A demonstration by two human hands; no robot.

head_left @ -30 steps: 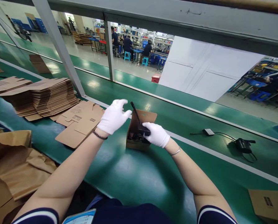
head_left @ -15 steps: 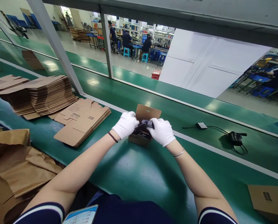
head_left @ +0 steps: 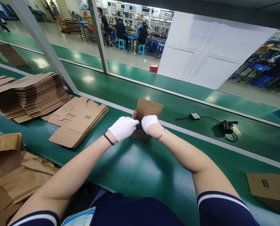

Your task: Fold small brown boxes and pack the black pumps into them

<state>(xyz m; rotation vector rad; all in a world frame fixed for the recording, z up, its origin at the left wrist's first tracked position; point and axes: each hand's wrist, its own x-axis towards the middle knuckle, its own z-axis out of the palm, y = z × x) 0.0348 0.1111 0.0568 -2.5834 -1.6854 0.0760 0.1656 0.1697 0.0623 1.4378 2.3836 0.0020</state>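
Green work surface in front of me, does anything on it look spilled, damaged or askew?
Nothing looks spilled or plainly damaged. The tall stack of flat cartons on the left is a little askew, though: its edges fan out unevenly rather than lining up.

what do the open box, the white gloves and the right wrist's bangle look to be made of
Open box: matt brown cardboard, going by its colour and thin, stiff, cut edges.
White gloves: probably soft fabric, dull, with slight creases.
Bangle: likely metal, silvery and shiny; plated plastic can't be excluded.
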